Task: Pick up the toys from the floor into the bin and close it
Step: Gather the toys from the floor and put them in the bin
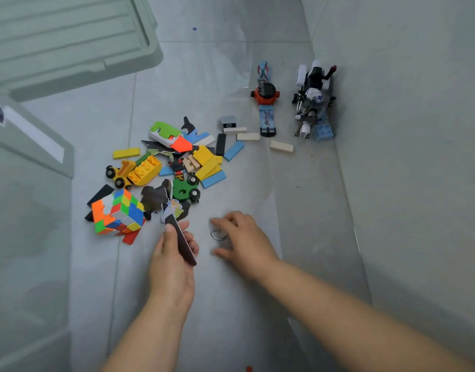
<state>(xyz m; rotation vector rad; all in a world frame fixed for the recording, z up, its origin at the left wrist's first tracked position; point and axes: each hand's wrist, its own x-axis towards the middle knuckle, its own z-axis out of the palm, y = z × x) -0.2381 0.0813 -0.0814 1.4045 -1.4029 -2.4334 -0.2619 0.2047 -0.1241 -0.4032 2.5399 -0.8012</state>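
Fingers point(193, 245) of left hand point(171, 267) around dark tile point(183, 241) (right hand point(244, 241) palm-down)

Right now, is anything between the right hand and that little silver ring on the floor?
Nothing visible is. The right hand curls right beside the small silver metal ring; the colourful toy pile lies apart.

We are looking through one wide-angle camera on the head, facing forward and steeply down at the floor point(231, 304). We are viewing from close in: the left hand point(174, 253), holding a tile point(184, 242), and the right hand point(241, 240) are filling the lower middle, with the toys point(155, 170) at centre and the bin point(29, 162) running off the left edge.
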